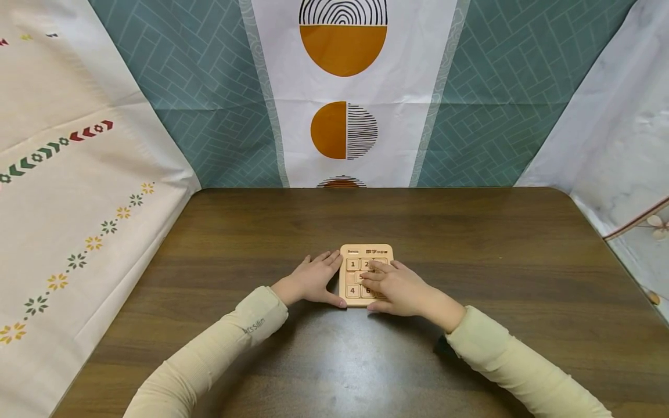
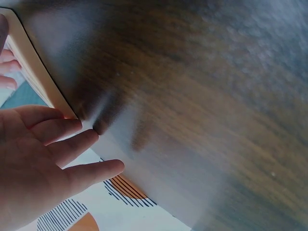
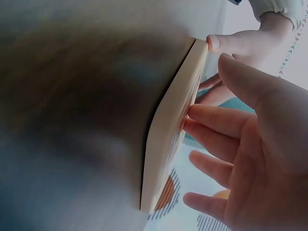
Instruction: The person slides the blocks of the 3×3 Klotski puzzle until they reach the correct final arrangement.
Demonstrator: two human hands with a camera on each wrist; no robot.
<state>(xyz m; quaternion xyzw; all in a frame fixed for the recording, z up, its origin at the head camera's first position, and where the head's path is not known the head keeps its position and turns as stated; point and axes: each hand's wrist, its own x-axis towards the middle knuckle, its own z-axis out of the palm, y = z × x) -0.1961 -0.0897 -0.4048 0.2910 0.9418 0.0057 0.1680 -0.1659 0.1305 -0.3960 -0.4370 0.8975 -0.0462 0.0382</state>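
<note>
A wooden sliding number puzzle (image 1: 367, 251) lies flat on the table. Tiles 1, 2, 5, 4 and 6 can be read, some partly covered; the right-side tiles are hidden by fingers. A bare gap shows left of tile 5 (image 1: 359, 277) in the middle row. Along the puzzle's left edge rests my left hand (image 1: 315, 280), its fingers extended and its thumb at the lower left corner. My right hand (image 1: 399, 288) reaches over the right side, with fingertips touching the tiles and the thumb near the lower edge. In the right wrist view its fingers (image 3: 211, 137) look nearly straight.
The brown wooden table (image 1: 261, 220) extends around the puzzle on all sides. Behind it hangs a green and white cloth (image 1: 219, 104) with orange half circles. A cream patterned cloth (image 1: 78, 203) borders the left side, and a pale cloth (image 1: 622, 133) the right.
</note>
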